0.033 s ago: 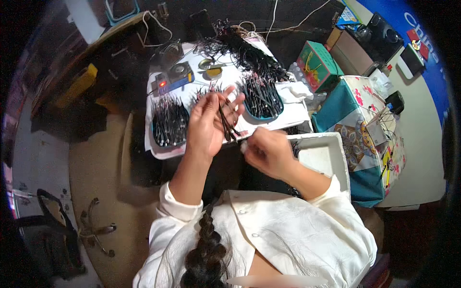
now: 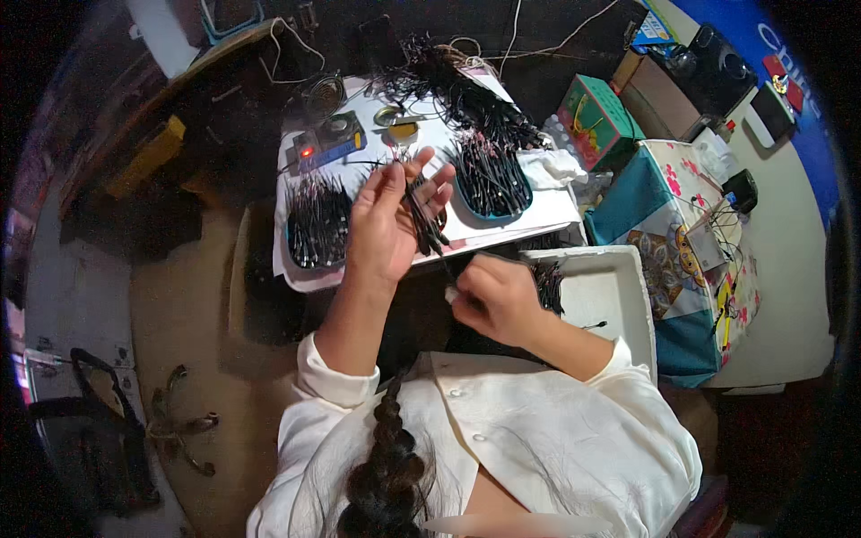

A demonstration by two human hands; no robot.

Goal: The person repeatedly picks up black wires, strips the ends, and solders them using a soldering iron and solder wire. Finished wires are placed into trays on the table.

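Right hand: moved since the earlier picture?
Yes: the right hand has shifted slightly down the view, away from the near edge of the white tabletop.

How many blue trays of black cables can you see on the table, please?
2 in plain view: the left tray and the right tray, toward the table's two sides. Another may be hidden behind the left hand.

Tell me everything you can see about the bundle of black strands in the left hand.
The bundle is several thin, black, cord-like strands with a slight sheen, plastic-coated by the look. Held in the left hand, between thumb and fingers, it slants down to the right, seen against the white tabletop's near edge. Its exact count is unclear.
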